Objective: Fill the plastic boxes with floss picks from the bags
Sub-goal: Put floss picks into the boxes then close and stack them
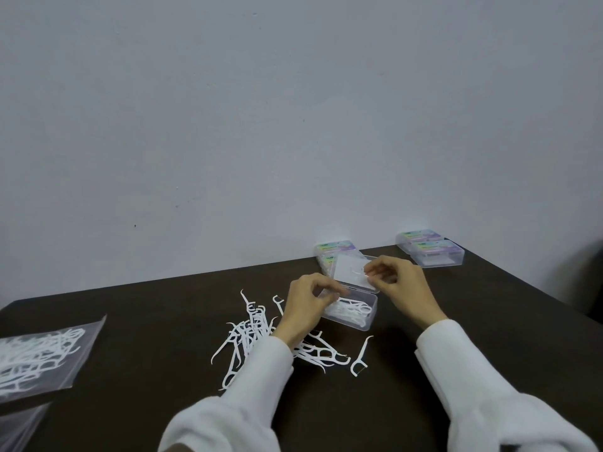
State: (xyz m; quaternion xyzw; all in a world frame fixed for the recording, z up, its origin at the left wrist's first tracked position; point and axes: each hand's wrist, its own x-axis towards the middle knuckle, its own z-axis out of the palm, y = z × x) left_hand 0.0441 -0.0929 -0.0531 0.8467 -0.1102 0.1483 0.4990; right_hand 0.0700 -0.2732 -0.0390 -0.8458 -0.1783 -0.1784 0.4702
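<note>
Both hands work at an open plastic box (350, 313) near the middle of the dark desk (163, 321). Left grip (306, 305): the fingers are curled at the box's near-left corner and seem to pinch something white there, though what exactly they hold is too blurred to tell. Right grip (399, 285): thumb and forefinger pinch the edge of the box's raised lid (352, 272), with a floss pick just beside the fingertips. White sleeves (456, 370) cover both forearms.

Inside the box lies a layer of white floss picks. A loose pile of floss picks (254, 334) is scattered on the desk just left of and under the left wrist, and a single pick (360, 357) lies apart near the box's front. At the left edge a clear bag (42, 357) still holds many picks. Two closed boxes (430, 251) with coloured labels sit together at the far right by the wall, and another labelled box (336, 249) sits just behind the open one.
</note>
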